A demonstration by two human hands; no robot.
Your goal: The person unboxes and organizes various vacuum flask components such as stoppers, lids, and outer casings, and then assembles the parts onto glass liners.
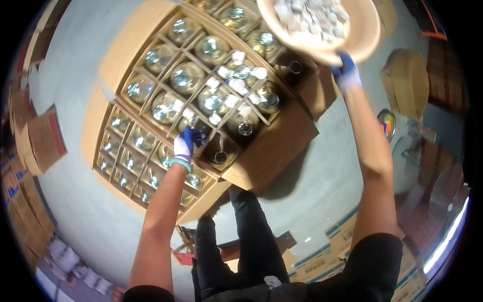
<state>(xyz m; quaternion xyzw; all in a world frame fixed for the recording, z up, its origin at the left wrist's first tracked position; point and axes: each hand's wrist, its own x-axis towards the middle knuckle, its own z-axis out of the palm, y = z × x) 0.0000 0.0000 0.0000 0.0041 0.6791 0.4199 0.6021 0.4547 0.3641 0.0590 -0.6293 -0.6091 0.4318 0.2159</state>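
My left hand (187, 144), in a white and blue glove with a green bracelet at the wrist, is over the near cells of a divided cardboard box (166, 36). Its fingers curl down beside a glass jar (187, 121); what they hold is hidden. My right hand (347, 74), gloved alike, grips the near rim of a pale peach basin (363, 45) above the box's far right corner. White caps (322, 20) are heaped in the basin. More white caps (236, 84) lie loose over the jars. Some jars at the right show dark, uncapped mouths (245, 129).
A second divided box (103, 132) of smaller glass jars adjoins on the near left. An open flap (274, 146) sticks out toward my legs. Cardboard cartons (43, 141) stand at the left, and a brown carton (406, 83) at the right. Flattened printed cartons (317, 259) lie near my right.
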